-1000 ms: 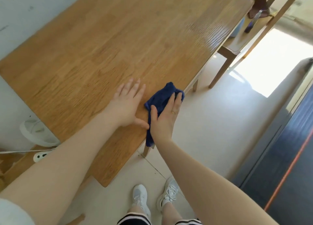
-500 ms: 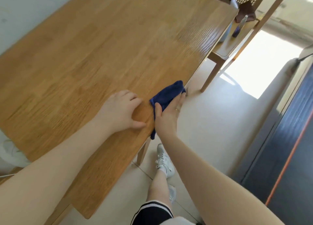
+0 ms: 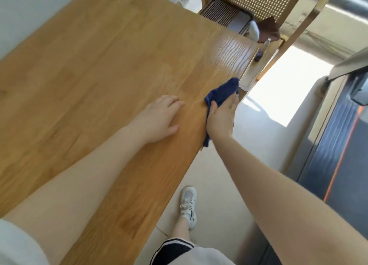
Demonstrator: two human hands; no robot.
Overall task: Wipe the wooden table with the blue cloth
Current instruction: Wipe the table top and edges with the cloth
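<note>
Scene: A person leans over a wooden table [image 3: 99, 75] that fills the left and centre of the frame, one white shoe [image 3: 188, 206] planted on the pale floor at lower centre.

Cloth: The blue cloth [image 3: 221, 94] sits right of centre at the table's right-hand edge, bunched on top and trailing down over the side of the board.

Right hand: The right hand [image 3: 221, 117] presses the cloth flat against the edge, thumb hooked over the fabric and fingers stretched along it, gripping rather than balled into a fist.

Left hand: The left hand [image 3: 159, 119] rests palm down on bare wood just beside the cloth, fingers loosely spread, holding nothing.

Change: Over the past second the cloth and both hands have travelled along the edge toward the far corner, and the chair [image 3: 262, 3] at upper right now looms much closer; the person has stepped forward with the stroke.

Meaning: The edge pass appears well advanced, with only a short run left to the corner. The broad top at left shows no cloth contact, so most of the wiping likely remains.
</note>
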